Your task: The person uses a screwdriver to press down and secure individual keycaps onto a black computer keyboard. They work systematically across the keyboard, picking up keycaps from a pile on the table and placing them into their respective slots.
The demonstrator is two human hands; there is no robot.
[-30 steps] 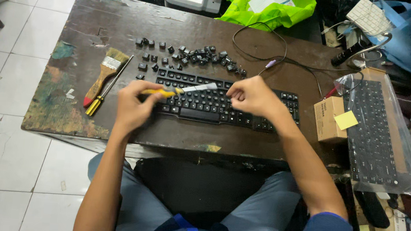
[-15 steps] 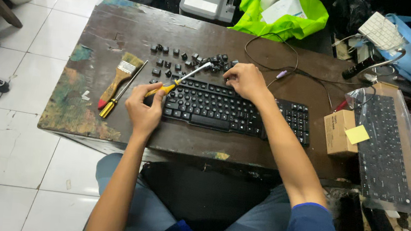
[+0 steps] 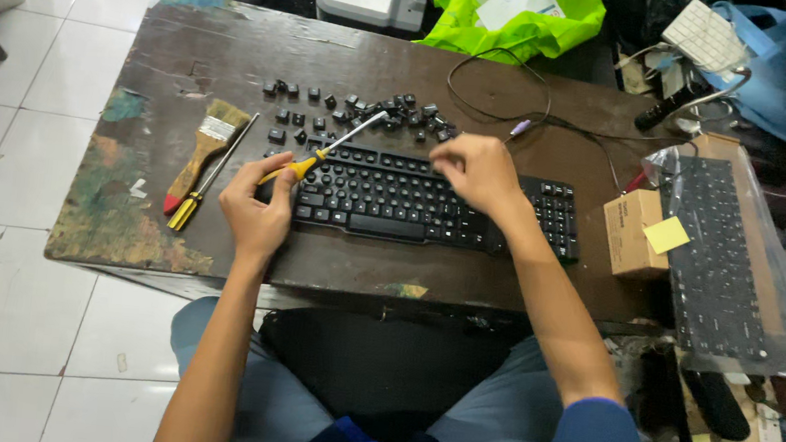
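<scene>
Small brown cardboard box [image 3: 632,231] bearing a yellow note [image 3: 666,234].

The right hand [image 3: 476,171] covered part of the black keyboard [image 3: 414,199], hiding whatever its fingers pinched. The loose keycaps [image 3: 365,113] were too small to read. The bagged keyboard [image 3: 730,263] blurred behind plastic.

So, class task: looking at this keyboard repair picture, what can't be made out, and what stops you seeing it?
Head view only:
- Keys under the right hand: hidden by the hand on the black keyboard.
- Screwdriver grip: partly covered by the left hand.
- Loose keycaps: legends too small.
- Wrapped keyboard: blurred by plastic.
- White keypad: cut off by top edge.
</scene>
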